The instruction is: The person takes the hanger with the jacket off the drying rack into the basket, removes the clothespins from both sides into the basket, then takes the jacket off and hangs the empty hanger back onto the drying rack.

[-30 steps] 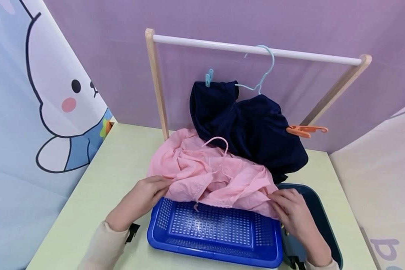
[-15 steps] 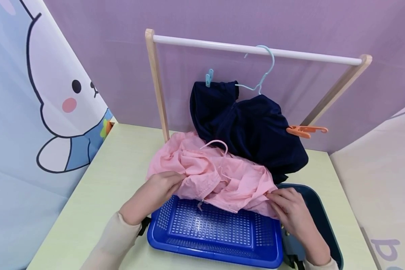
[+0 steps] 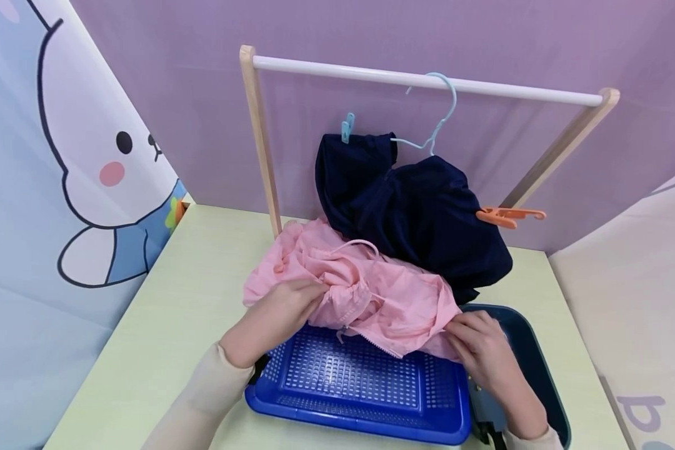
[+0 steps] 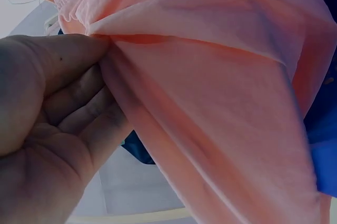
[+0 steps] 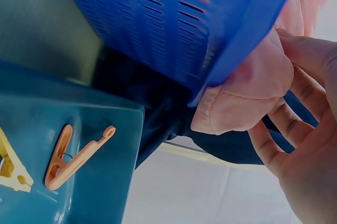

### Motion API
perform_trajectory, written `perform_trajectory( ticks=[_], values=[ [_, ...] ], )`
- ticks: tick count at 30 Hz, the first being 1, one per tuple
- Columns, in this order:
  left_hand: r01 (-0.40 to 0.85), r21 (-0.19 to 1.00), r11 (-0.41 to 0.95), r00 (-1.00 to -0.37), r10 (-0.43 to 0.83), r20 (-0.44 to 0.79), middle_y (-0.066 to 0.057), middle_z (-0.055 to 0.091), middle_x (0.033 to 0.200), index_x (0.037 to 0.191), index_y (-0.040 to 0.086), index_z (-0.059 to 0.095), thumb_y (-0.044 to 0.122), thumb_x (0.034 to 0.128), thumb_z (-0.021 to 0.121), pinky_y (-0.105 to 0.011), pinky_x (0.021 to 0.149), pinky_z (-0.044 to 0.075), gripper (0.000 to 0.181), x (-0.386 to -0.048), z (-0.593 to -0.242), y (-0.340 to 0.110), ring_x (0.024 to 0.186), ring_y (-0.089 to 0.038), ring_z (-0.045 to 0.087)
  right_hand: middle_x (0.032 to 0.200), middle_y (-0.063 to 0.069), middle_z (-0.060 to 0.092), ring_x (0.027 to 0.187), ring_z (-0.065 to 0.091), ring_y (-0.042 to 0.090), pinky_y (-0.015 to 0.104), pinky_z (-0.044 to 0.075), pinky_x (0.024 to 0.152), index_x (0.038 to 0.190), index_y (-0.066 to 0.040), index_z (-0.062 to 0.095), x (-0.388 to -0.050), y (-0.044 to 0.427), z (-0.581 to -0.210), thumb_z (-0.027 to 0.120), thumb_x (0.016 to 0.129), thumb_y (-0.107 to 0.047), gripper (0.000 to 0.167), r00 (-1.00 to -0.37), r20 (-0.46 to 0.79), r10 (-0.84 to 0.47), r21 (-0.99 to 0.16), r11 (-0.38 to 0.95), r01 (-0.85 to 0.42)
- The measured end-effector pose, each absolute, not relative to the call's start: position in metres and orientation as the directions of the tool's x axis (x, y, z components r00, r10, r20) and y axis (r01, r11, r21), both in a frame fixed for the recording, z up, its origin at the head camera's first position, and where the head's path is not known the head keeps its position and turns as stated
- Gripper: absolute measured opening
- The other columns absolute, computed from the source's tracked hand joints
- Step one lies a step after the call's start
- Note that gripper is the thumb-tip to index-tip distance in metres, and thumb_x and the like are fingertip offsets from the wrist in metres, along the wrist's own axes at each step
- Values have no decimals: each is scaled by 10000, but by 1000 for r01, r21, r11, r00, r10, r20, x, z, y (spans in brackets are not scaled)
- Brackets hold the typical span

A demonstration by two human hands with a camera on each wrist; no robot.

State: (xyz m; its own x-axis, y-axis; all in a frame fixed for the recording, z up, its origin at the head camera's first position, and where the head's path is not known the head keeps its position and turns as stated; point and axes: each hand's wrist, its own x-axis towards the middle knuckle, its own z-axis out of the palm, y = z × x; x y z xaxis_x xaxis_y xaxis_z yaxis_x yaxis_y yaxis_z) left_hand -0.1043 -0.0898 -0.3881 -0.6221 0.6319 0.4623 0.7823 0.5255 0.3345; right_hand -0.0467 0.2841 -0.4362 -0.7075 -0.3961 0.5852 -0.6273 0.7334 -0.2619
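A crumpled pink zip garment (image 3: 402, 300) lies over the back edge of the blue basket (image 3: 354, 422), the hook of a pink hanger (image 3: 362, 242) rising from it. The left hand (image 3: 275, 319) pinches its cloth near the zip; in the left wrist view, thumb and fingers of the left hand (image 4: 58, 98) grip a fold of the pink fabric (image 4: 210, 87). At the garment's right end the right hand (image 3: 486, 353) pinches the edge. The right wrist view shows the right hand (image 5: 305, 108) holding pink cloth (image 5: 242, 98) beside the basket's rim.
Behind, a dark blue garment (image 3: 410, 212) hangs on a light blue hanger (image 3: 441, 122) from the white bar (image 3: 343, 72), with a blue clip (image 3: 347, 127) and an orange clip (image 3: 503, 217) on it. A teal bin (image 3: 540, 369) stands right, holding an orange clip (image 5: 73, 158) and a yellow clip (image 5: 11, 166).
The left hand has moved right along the pink garment, bunching its left part toward the middle. The pink hanger hook has sunk lower. The right hand has stayed almost in place.
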Motion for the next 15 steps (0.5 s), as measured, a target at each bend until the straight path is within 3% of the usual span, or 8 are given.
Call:
perform_trajectory(
  ticks=[3,5,7,8,12,15],
  values=[
    [772,341,537,-635,619,462,0,636,820,936,54,681,-6,964,621,-299,720,572,90,-105,-388,-88,759,-143,636,927,27,698,858,569,230,319,413,772,932,-60,769,-46,284,-434,644,999,-257,243,-721,569,-395,-281,731,-622],
    [766,343,544,-641,609,467,-10,642,825,947,47,684,4,966,624,-308,724,577,76,-105,-389,-88,763,-150,643,934,6,694,866,564,209,305,418,778,952,-76,771,-44,282,-431,776,868,-112,92,-737,559,-380,-305,733,-608],
    [766,341,545,-641,604,473,-26,654,847,972,35,686,2,962,629,-317,737,581,67,-105,-390,-87,777,-162,653,948,-11,689,883,563,193,281,426,794,975,-88,774,-43,280,-428,830,725,11,274,-750,555,-360,-334,730,-597],
    [765,340,547,-641,601,477,-33,660,856,982,29,688,2,960,633,-321,741,582,65,-105,-390,-87,783,-165,656,957,-14,688,893,563,191,271,428,804,983,-90,774,-43,278,-426,839,709,19,302,-752,557,-351,-347,725,-595],
    [759,344,552,-647,590,482,-37,672,868,994,25,698,-6,952,639,-321,745,584,79,-104,-391,-87,788,-163,662,987,-2,684,915,564,201,261,432,832,1014,-77,771,-46,269,-420,772,899,-207,173,-746,571,-343,-384,692,-611],
    [758,343,555,-649,586,485,-38,676,869,996,26,703,-4,951,643,-323,744,586,81,-103,-391,-87,786,-162,664,979,10,683,912,566,211,308,428,830,1011,-73,767,-49,262,-417,592,1009,-417,386,-740,572,-354,-387,679,-624]
  ],
)
